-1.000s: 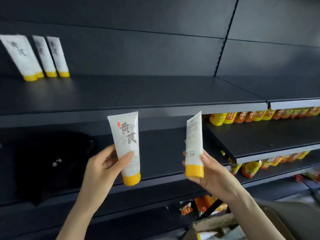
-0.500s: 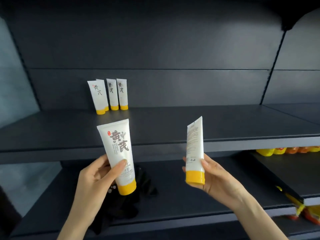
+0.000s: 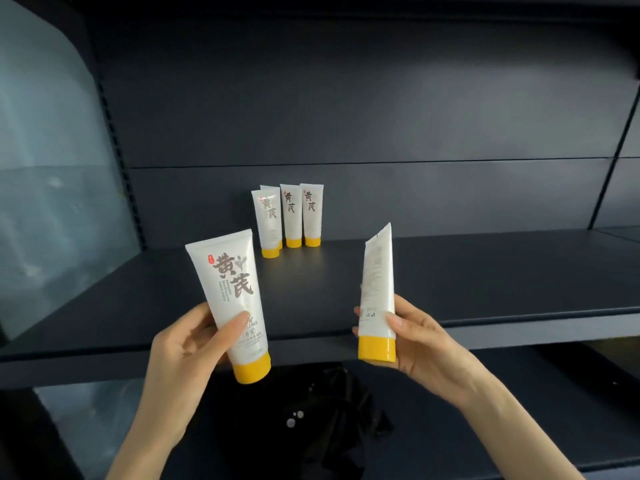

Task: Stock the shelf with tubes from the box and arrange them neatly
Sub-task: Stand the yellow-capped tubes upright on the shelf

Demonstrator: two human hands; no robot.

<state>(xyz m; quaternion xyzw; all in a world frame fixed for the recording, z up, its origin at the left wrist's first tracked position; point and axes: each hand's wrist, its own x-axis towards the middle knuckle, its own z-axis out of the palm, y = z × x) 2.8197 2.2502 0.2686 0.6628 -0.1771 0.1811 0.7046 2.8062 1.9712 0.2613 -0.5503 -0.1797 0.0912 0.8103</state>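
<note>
1. The left hand grips a white plastic tube with a yellow cap, cap below the fingers and label facing out.
2. The right hand pinches a second white yellow-capped tube, turned nearly edge-on, so it risks being shelved back-to-front.
3. Beyond both hands, matching standing tubes sit at the back of the dark metal shelf. A nudge while placing could topple them.

left grip, right grip, bare forearms (both)

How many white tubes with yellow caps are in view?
6 tubes. One in the left hand, one in the right hand, four standing at the back of the shelf, one mostly hidden behind the leftmost. More may be hidden.
</note>
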